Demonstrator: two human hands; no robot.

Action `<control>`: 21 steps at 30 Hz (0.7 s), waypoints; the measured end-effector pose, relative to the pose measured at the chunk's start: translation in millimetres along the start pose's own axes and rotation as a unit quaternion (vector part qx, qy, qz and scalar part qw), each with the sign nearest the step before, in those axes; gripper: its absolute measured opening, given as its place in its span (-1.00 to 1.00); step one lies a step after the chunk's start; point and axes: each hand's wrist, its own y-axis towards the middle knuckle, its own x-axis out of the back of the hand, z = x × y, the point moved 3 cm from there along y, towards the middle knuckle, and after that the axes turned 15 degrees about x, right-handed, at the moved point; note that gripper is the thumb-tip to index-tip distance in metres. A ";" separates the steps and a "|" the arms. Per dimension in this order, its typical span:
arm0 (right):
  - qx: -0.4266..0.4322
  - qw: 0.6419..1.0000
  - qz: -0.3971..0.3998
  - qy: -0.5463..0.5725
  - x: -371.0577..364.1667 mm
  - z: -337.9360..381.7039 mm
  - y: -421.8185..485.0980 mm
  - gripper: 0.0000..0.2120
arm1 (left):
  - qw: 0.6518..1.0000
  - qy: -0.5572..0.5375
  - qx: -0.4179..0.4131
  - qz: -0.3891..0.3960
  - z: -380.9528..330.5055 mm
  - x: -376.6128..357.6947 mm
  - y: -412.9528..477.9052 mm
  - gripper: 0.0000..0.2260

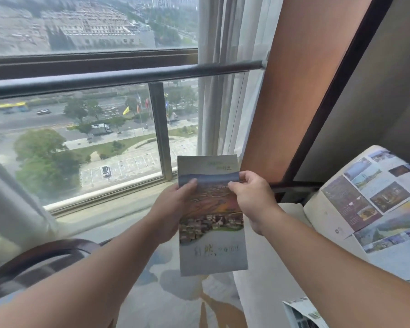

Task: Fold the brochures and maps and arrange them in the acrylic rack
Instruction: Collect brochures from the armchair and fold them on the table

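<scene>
You hold the folded brochure (pixel 211 235) upright just below centre: left hand (pixel 173 209) grips its 9 o'clock edge, thumb on the cover, right hand (pixel 253 197) pinches the front panel near 2 o'clock, probably steadying it while you square the fold. An unfolded picture sheet (pixel 376 202) lies on the pale cushion (pixel 291 209) at 3 o'clock. Another printed sheet (pixel 301 313) at 5 o'clock is cut off, cover text is blurred, no acrylic rack shows.

Can't read the brochure (pixel 212 233), print's blurred (left hand (pixel 173 209) fingers hidden behind it), and the open map (pixel 376 204) runs off the right edge
</scene>
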 end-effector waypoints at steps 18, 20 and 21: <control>0.014 0.955 0.263 -0.139 -252.4 -44.9 -58.8 -0.89 | 0.885 0.206 0.084 -0.409 93.4 244.1 -119.5 -0.85; 0.021 0.945 0.277 -0.172 -281.8 -53.4 -64.0 -0.88 | 0.880 0.209 0.090 -0.418 101.0 274.0 -122.6 -0.84; 0.021 0.941 0.281 -0.186 -296.5 -58.3 -67.2 -0.87 | 0.878 0.210 0.095 -0.420 105.3 288.9 -123.5 -0.85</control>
